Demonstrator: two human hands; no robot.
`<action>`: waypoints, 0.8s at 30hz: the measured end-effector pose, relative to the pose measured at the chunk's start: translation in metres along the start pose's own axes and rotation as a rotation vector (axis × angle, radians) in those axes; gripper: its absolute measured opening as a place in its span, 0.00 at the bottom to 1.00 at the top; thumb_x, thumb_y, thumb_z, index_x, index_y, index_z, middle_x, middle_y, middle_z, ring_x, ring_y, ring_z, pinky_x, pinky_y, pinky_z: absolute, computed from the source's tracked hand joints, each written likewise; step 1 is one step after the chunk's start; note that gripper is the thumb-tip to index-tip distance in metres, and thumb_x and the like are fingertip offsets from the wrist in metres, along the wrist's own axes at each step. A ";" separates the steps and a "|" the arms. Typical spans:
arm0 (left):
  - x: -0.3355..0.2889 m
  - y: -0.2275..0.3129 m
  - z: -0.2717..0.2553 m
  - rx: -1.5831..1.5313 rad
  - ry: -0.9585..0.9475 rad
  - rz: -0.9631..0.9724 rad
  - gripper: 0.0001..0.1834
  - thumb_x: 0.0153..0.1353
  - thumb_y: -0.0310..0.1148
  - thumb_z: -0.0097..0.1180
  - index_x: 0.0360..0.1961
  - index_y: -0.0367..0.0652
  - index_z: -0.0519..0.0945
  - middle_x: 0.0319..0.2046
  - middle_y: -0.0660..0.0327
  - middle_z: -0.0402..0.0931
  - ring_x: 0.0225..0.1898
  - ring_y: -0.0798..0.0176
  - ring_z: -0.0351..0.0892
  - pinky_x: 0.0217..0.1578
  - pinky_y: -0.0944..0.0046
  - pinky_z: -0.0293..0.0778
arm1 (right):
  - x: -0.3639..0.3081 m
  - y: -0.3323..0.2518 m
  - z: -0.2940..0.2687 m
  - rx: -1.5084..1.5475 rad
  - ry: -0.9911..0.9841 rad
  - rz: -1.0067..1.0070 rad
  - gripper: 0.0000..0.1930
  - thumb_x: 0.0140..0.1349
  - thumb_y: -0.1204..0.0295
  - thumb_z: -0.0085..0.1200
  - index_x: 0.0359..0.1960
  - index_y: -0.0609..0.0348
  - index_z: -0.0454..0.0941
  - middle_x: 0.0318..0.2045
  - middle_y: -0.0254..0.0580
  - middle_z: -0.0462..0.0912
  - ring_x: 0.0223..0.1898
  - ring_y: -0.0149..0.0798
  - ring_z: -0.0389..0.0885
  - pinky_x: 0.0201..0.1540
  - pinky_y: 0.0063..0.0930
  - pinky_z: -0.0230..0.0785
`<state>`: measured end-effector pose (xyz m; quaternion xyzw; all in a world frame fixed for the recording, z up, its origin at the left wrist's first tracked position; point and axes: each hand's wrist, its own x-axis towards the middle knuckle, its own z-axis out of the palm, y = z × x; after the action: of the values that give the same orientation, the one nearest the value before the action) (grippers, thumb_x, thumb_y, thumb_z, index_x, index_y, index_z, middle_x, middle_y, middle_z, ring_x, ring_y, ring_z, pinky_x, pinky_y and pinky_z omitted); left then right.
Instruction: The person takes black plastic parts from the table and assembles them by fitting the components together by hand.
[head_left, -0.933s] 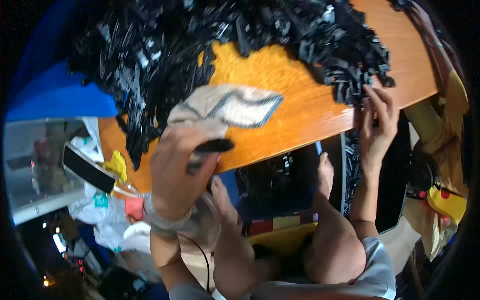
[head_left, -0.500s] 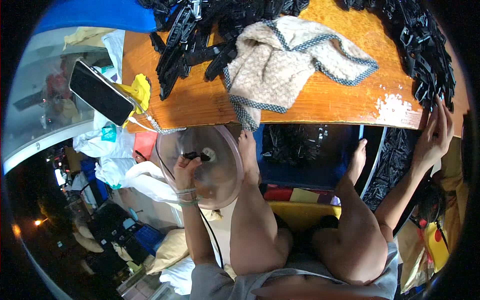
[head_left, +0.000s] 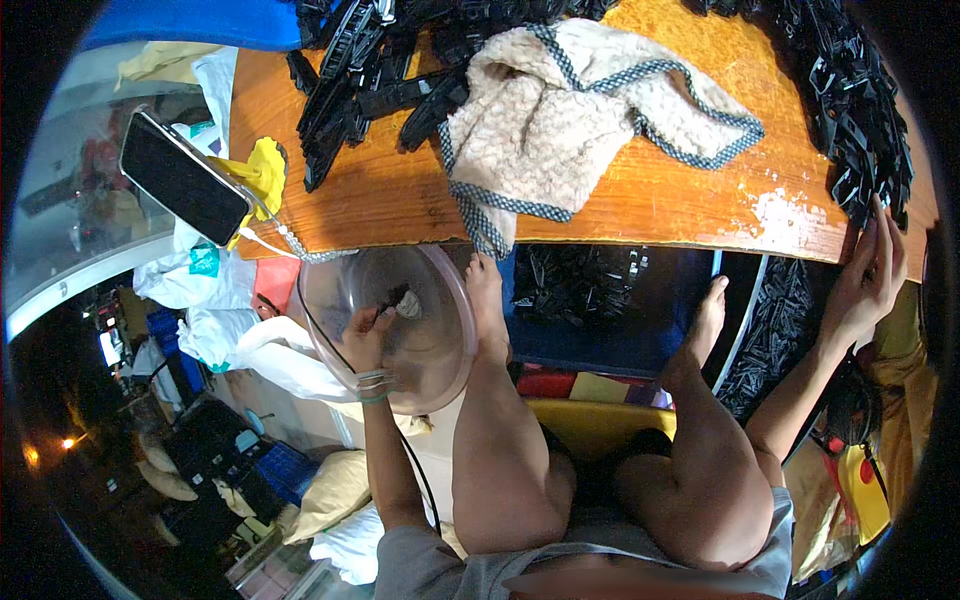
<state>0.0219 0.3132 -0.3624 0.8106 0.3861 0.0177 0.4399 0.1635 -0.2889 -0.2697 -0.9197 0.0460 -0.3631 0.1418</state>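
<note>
My left hand (head_left: 363, 340) is closed on a small black plastic part (head_left: 386, 306), held over a clear pinkish plastic basin (head_left: 447, 372) below the table's front edge. A whitish lump (head_left: 408, 305) shows right beside that part; I cannot tell whether they touch. At the right end of the table, my right hand (head_left: 868, 281) has its fingers stretched out. Its fingertips touch the near end of a long pile of black plastic parts (head_left: 850, 120). Whether a part sits between those fingertips is hard to see.
A cream cloth with checked edging (head_left: 560, 120) lies on the wooden table (head_left: 400, 215), beside another heap of black parts (head_left: 350, 90). A phone (head_left: 185, 177) leans on a yellow stand at the left. Under the table are a blue bin (head_left: 590, 350) and a container of black pieces (head_left: 772, 330).
The view has shifted slightly. My left hand has turned a little over the basin, and the black part in it is tilted differently. My right hand stays at the pile.
</note>
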 end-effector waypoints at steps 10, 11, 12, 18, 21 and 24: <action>0.020 -0.011 -0.006 0.787 -0.067 -0.167 0.16 0.51 0.34 0.71 0.36 0.33 0.86 0.29 0.59 0.84 0.30 0.67 0.79 0.33 0.67 0.72 | -0.001 -0.006 0.000 -0.082 -0.033 -0.031 0.14 0.66 0.75 0.54 0.52 0.50 0.82 0.48 0.42 0.79 0.49 0.36 0.79 0.50 0.29 0.74; 0.017 -0.013 -0.010 0.393 -0.027 -0.207 0.16 0.51 0.35 0.71 0.36 0.33 0.86 0.31 0.57 0.84 0.32 0.65 0.80 0.34 0.66 0.73 | -0.001 -0.007 -0.002 -0.095 -0.047 -0.013 0.14 0.66 0.75 0.54 0.52 0.51 0.81 0.48 0.42 0.79 0.49 0.36 0.78 0.50 0.29 0.74; 0.014 -0.016 -0.014 -0.001 0.014 -0.241 0.17 0.50 0.35 0.71 0.37 0.33 0.85 0.32 0.55 0.84 0.33 0.64 0.80 0.36 0.64 0.73 | -0.003 -0.007 -0.002 -0.097 -0.051 -0.014 0.14 0.66 0.75 0.54 0.52 0.51 0.81 0.48 0.42 0.79 0.49 0.36 0.78 0.50 0.29 0.74; 0.011 -0.056 -0.050 0.446 -0.098 -0.119 0.16 0.52 0.33 0.69 0.39 0.32 0.84 0.34 0.53 0.84 0.32 0.59 0.79 0.37 0.61 0.74 | -0.001 -0.031 -0.001 0.154 0.067 0.107 0.15 0.67 0.78 0.51 0.53 0.56 0.80 0.50 0.45 0.78 0.52 0.38 0.77 0.53 0.29 0.72; -0.021 0.025 -0.021 0.342 -0.185 0.126 0.13 0.53 0.27 0.65 0.39 0.31 0.83 0.35 0.55 0.82 0.37 0.59 0.78 0.41 0.63 0.72 | -0.003 -0.037 -0.017 0.242 0.045 0.130 0.18 0.63 0.87 0.47 0.52 0.62 0.79 0.50 0.48 0.78 0.52 0.42 0.77 0.52 0.31 0.74; -0.049 0.116 -0.014 0.073 -0.311 0.407 0.13 0.48 0.23 0.65 0.37 0.31 0.82 0.36 0.55 0.78 0.41 0.58 0.76 0.44 0.63 0.71 | -0.004 -0.045 -0.015 0.306 0.053 0.119 0.17 0.59 0.88 0.50 0.49 0.62 0.80 0.47 0.49 0.79 0.49 0.43 0.78 0.49 0.30 0.72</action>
<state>0.0530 0.2557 -0.2544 0.8799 0.1433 -0.0329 0.4519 0.1495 -0.2484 -0.2480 -0.8732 0.0482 -0.3808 0.3003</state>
